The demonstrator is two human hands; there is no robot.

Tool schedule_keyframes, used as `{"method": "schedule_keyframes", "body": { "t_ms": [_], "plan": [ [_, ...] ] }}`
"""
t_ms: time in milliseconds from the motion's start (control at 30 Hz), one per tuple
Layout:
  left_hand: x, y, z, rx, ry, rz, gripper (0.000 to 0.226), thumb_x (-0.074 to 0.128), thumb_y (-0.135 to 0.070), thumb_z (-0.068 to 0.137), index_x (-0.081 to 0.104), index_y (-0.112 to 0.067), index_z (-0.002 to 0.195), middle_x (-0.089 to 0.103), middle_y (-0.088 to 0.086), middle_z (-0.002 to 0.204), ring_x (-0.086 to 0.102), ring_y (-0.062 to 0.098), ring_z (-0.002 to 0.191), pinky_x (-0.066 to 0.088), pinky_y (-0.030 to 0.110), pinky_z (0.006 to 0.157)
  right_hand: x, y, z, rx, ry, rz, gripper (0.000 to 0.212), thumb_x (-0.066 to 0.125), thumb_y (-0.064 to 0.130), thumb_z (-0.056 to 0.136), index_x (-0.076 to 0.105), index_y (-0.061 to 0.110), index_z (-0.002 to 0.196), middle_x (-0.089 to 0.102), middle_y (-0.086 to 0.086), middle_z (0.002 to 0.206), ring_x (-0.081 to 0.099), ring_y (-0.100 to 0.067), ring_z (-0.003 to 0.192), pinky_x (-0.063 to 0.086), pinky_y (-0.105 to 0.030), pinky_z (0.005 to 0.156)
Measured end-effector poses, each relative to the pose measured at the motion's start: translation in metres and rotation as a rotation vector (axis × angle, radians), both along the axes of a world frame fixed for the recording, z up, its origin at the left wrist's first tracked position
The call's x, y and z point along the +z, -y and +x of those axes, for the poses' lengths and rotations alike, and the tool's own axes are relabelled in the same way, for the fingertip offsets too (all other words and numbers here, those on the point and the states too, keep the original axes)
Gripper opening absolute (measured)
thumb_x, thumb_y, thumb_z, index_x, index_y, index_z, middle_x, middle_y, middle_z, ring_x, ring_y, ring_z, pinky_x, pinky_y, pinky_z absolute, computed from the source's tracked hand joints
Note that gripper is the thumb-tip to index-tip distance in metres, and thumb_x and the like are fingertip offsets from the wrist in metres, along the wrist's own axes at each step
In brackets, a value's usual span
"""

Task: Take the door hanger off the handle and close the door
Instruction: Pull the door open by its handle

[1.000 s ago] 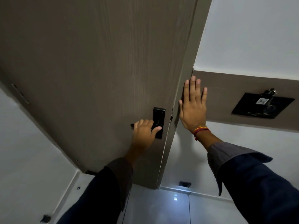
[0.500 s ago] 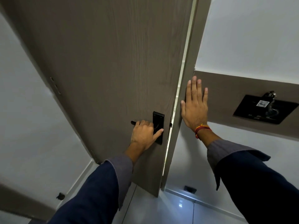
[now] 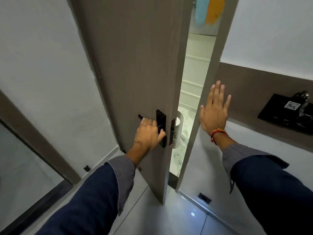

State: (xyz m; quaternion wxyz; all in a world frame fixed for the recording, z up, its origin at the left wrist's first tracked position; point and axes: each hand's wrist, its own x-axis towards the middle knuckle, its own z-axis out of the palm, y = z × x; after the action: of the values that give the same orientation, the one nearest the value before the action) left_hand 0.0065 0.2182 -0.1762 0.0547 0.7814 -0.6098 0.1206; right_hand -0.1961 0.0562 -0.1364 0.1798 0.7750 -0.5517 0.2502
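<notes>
A grey-brown wooden door [image 3: 135, 65] stands partly open, swung toward me. My left hand [image 3: 149, 134] is closed around its black lever handle [image 3: 140, 117], beside the black lock plate [image 3: 160, 128]. A white door hanger [image 3: 179, 131] with small dark print hangs on the far side of the door, seen through the gap. My right hand [image 3: 214, 111] lies flat with fingers spread on the door frame [image 3: 203, 102] and the wall, holding nothing.
A black wall panel [image 3: 286, 114] with something dark clipped to it sits on the brown wall strip at right. A glass partition with a dark frame [image 3: 39, 150] runs along the left. A small black floor stop [image 3: 205, 197] lies by the frame. Beyond the gap is a bright room.
The door has swung open toward me under my left hand, widening the gap from a sliver. The hanger on the outer side has come into view. My right hand stayed on the frame.
</notes>
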Motion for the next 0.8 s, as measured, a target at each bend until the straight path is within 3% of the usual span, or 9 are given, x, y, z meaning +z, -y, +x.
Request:
{"method": "schedule_keyframes", "body": {
  "t_ms": [300,500,700,800],
  "plan": [
    [-0.002,-0.054,0.014,0.122,-0.046,0.005,0.056,0.032,-0.046,0.098,0.059,-0.006,0.125,0.063,0.019,0.13,0.05,0.032,0.132,0.032,0.051,0.117,0.009,-0.019,-0.014,0.042,-0.008,0.109,0.085,0.052,0.031,0.104,0.0,0.0,0.165,-0.008,-0.015,0.175,-0.004,-0.031,0.163,0.005,-0.057,0.131],
    [-0.003,-0.09,0.027,0.158,-0.057,-0.026,0.05,0.031,-0.039,0.097,0.059,-0.005,0.121,0.061,0.021,0.132,0.047,0.031,0.135,0.031,0.05,0.118,0.012,-0.023,-0.013,0.072,0.004,0.129,0.085,0.053,0.031,0.104,0.002,-0.001,0.165,-0.009,-0.016,0.175,-0.004,-0.032,0.163,0.006,-0.059,0.13],
    [-0.009,-0.118,0.035,0.219,-0.103,-0.044,0.051,0.031,-0.036,0.097,0.052,-0.004,0.131,0.051,0.023,0.145,0.039,0.031,0.143,0.027,0.048,0.121,0.01,-0.024,-0.008,0.089,0.046,0.153,0.087,0.056,0.03,0.102,0.005,-0.004,0.164,-0.005,-0.019,0.174,-0.001,-0.036,0.162,0.008,-0.063,0.128],
    [-0.009,-0.132,0.04,0.246,-0.128,-0.055,0.055,0.028,-0.036,0.097,0.048,-0.004,0.136,0.048,0.023,0.148,0.038,0.032,0.144,0.027,0.047,0.122,0.007,-0.033,0.009,0.216,0.083,0.216,0.08,0.05,0.033,0.105,0.008,-0.001,0.165,-0.003,-0.019,0.174,0.0,-0.039,0.161,0.01,-0.063,0.129]
  ]
}}
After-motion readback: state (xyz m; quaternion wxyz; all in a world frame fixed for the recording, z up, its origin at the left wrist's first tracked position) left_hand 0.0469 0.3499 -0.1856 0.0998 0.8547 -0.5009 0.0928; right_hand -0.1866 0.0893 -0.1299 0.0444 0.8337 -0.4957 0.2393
